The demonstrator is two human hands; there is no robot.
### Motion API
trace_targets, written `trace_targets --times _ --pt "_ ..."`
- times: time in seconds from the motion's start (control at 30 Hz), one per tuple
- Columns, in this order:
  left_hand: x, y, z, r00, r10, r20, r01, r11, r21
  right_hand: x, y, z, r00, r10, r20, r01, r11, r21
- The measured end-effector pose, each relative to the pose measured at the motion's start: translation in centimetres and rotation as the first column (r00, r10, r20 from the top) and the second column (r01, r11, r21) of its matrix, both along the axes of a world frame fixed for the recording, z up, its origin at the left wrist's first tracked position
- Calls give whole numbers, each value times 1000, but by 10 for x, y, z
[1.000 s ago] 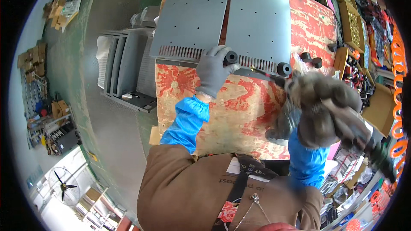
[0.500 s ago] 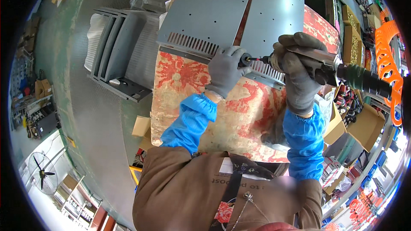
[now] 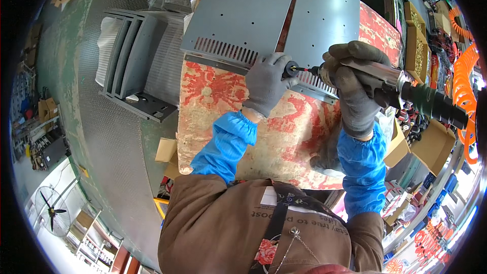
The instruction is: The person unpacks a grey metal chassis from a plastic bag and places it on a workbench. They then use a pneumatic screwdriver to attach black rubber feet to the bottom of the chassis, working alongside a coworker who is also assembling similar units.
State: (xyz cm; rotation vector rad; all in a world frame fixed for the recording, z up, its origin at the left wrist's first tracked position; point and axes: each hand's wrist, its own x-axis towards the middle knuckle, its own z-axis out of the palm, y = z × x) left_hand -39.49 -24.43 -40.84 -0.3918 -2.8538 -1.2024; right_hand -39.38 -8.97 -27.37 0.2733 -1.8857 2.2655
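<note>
My left hand [image 3: 268, 83], in a grey glove, pinches a small round black part, perhaps a rubber foot [image 3: 290, 69], near the slotted edge of a grey metal panel [image 3: 238, 10]. My right hand [image 3: 355, 81], gloved too, is wrapped round a pneumatic screwdriver [image 3: 378, 72] lying nearly level. Its thin bit points left and meets the middle of the black part; whether a screw sits on the tip is too small to tell. Just beyond both hands lies a second grey panel [image 3: 324, 18], a narrow gap between the two. Both panels have small holes and rows of slots.
The panels lie on a worn red-and-cream tabletop [image 3: 213, 137]. Left of it, bent grey metal parts [image 3: 134, 58] stand on wrapped material. Boxes of brass-coloured hardware [image 3: 417, 61], an open carton [image 3: 433, 144] and an orange coiled air hose [image 3: 464, 81] are at the right.
The hands, screwdriver and black part hold almost the same position. The view has shifted slightly, and the orange hose hangs differently at the right.
</note>
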Motion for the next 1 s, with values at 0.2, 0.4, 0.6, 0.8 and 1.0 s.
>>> trace_targets --times 0.2,0.4,0.6,0.8,1.0 --pt "2 0 -1 1000 7 2 -7 1000 21 0 -3 1 1000 15 5 -16 999 48" --pt "2 0 -1 1000 6 -12 -5 1000 31 -9 -21 -5 998 36 43 -41 993 114" --pt "2 -1 3 999 -19 28 21 996 -85 -21 -25 -1 988 46 151 -78 974 212" --pt "0 3 3 996 -6 84 18 989 -147 -26 -27 -3 992 23 122 -50 973 224" --pt "1 3 3 999 -27 -25 25 997 -76 -32 -22 -4 994 -15 109 -23 942 334"
